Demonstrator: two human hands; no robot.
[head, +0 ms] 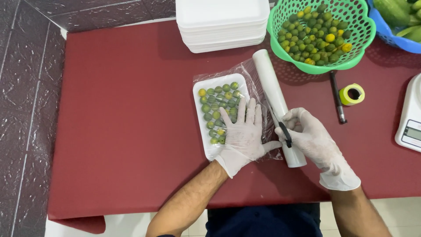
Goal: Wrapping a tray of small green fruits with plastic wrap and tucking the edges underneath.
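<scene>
Left hand (244,135), in a thin white glove, flat on clear film (254,77) over a white foam tray (202,127), fingers spread and pressing down, gripping nothing. Tray rectangular with rounded corners, lying mid-table, filled with small round green fruits (217,105), one or two yellow among them. Film glossy and wrinkled, drawn across the tray from a long white roll (274,94) lying just beside the tray's right edge. Right hand (313,140), gloved too, resting at the near end of that roll, fingers clamped on a small black-handled cutter (284,132) held against the film by the roll.

Table (123,131) covered in smooth dark red cloth. At the far edge, a stack of empty white foam trays (223,24). Beside it, a round green plastic basket (364,39) with lattice walls, heaped with the same small fruits, mostly green, some yellow. Near the basket, a black pen (337,98) and a yellow tape roll (351,94). At the right edge, a white scale (412,114) and a blue basket (386,30) with large green produce.
</scene>
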